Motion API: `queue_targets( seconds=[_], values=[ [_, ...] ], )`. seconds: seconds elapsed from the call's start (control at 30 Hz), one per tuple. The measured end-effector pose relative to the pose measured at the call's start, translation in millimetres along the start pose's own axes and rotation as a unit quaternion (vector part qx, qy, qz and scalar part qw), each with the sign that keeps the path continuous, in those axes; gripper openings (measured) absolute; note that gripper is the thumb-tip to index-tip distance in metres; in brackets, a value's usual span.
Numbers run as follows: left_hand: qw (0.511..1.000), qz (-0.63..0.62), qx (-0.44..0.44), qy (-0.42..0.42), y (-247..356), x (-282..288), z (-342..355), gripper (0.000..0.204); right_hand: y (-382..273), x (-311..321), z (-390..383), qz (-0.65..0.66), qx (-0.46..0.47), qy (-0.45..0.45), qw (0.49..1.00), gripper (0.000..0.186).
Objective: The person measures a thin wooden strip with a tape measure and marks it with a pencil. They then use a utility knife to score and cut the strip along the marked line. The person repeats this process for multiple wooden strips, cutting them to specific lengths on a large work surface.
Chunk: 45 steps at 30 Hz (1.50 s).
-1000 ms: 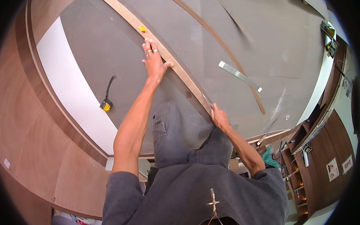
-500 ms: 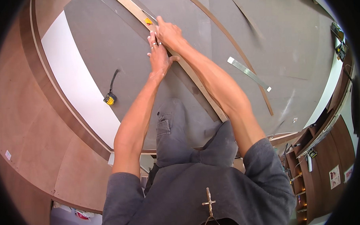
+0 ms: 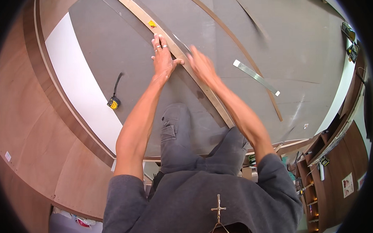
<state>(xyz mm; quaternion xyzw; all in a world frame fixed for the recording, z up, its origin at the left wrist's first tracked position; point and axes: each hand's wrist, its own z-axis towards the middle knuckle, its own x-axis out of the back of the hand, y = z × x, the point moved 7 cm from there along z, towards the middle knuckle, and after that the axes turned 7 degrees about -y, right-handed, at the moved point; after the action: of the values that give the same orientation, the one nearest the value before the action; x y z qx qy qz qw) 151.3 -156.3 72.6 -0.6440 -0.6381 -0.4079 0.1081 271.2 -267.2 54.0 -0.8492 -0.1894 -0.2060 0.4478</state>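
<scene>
A long, pale wooden strip (image 3: 202,89) lies slantwise across the large grey sheet (image 3: 145,114). My left hand (image 3: 162,60) is laid on the strip with its fingers stretched forward and the thumb spread to the right. Along the strip's right edge is my right hand (image 3: 201,64), smeared by motion and closed around a slim blade-like tool (image 3: 181,41). The tool's thin, pale end points up and left beside the strip; its handle is hidden in the fingers. A yellow mark (image 3: 151,24) shows on the strip beyond my left hand.
A yellow and black tape measure (image 3: 113,103) rests on the sheet at left. To the right lie a clear flat bar with white ends (image 3: 256,78) and a thin brown strip (image 3: 237,40). Curved brown wood panelling (image 3: 68,141) borders the left side.
My right hand has slid toward me and to the right along the strip's edge, carrying the slim tool. My left hand stays on the strip.
</scene>
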Motion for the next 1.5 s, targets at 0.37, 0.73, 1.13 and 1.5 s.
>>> queue_targets(
  seconds=[0.37, 0.73, 1.13, 1.5],
  values=[
    [0.999, -0.004, -0.022, 0.025, -12.5, -7.4, 3.2, 0.141, -20.6, -15.9, 41.1, -0.025, 0.06, -0.016, 0.998, 0.037],
    [1.0, 0.004, -0.019, 0.012, -7.3, -5.6, 1.8, 0.14, 35.3, 0.8, -119.0, 0.067, -0.054, -0.036, 0.996, 0.03],
    [0.999, 0.006, -0.035, 0.009, -14.9, -21.8, 6.0, 0.131, -73.8, -1.4, 115.4, 0.014, 0.03, -0.026, 0.999, 0.029],
    [0.999, 0.027, 0.029, -0.031, -5.5, -0.7, 0.7, 0.143, 29.6, -6.8, -108.5, 0.05, -0.068, -0.027, 0.996, 0.028]
  ],
)
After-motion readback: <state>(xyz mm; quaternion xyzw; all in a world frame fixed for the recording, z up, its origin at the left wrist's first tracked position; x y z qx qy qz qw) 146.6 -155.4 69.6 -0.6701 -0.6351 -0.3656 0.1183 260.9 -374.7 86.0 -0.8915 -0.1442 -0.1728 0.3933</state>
